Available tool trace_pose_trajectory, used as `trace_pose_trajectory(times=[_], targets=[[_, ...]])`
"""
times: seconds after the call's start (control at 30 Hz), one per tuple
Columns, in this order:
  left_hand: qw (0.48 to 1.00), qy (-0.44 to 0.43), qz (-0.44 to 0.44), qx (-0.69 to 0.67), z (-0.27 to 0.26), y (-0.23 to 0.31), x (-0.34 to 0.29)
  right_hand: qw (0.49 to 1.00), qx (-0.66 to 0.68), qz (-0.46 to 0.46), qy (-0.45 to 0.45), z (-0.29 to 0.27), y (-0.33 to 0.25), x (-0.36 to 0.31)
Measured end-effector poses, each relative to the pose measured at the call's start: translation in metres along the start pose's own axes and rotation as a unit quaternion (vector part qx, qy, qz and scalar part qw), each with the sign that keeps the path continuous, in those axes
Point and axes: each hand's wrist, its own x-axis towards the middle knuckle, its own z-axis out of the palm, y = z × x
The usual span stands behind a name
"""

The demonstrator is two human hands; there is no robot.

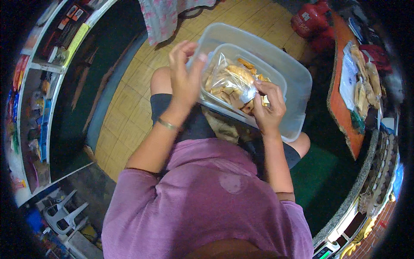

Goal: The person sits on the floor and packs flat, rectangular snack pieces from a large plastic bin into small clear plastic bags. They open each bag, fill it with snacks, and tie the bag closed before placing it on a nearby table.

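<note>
A clear plastic tub (pixel 297 86) rests on my lap, with a smaller clear container (pixel 276 77) nested in it, full of golden fried snacks. Over it I hold a small clear plastic bag (pixel 230 80) of the same snacks. My right hand (pixel 267 105) pinches the twisted neck of the bag at its lower right. My left hand (pixel 185 73) is raised at the bag's left side, fingers spread, touching the bag and the container's rim. A thin bangle is on my left wrist.
A wooden counter (pixel 340 108) at the right carries several packed snack bags (pixel 362 86). A red gas cylinder (pixel 312 21) stands at the top right. Shelves with goods (pixel 34 86) run along the left. White plastic chairs (pixel 64 213) sit at the lower left on the tiled floor.
</note>
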Motion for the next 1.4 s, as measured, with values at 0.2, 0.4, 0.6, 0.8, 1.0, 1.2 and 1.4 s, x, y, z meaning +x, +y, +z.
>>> trace_pose_trajectory(times=[0.2,0.4,0.6,0.8,1.0,1.2,1.4], targets=[[0.815,-0.163,-0.484,-0.275,-0.01,-0.035,0.012,0.996,-0.005,-0.07,-0.062,0.013,-0.01,-0.007],[0.928,-0.11,-0.317,-0.161,-0.003,-0.058,0.005,0.992,0.055,-0.041,-0.104,0.024,-0.014,-0.019],[0.971,-0.036,-0.231,-0.047,-0.011,-0.049,0.012,0.972,0.155,0.155,-0.088,0.028,-0.017,-0.018],[0.963,-0.115,-0.238,0.051,-0.04,-0.053,0.016,0.923,0.255,0.258,-0.131,0.033,-0.008,-0.016],[0.936,-0.138,-0.254,0.202,-0.072,-0.091,0.016,0.961,0.109,0.061,-0.246,0.058,-0.004,-0.024],[0.963,-0.004,-0.063,0.261,-0.095,-0.087,0.014,0.96,0.111,0.026,-0.257,0.087,-0.003,-0.023],[0.953,-0.026,-0.091,0.289,-0.099,-0.104,0.01,0.958,0.124,0.002,-0.257,0.096,0.007,-0.03]])
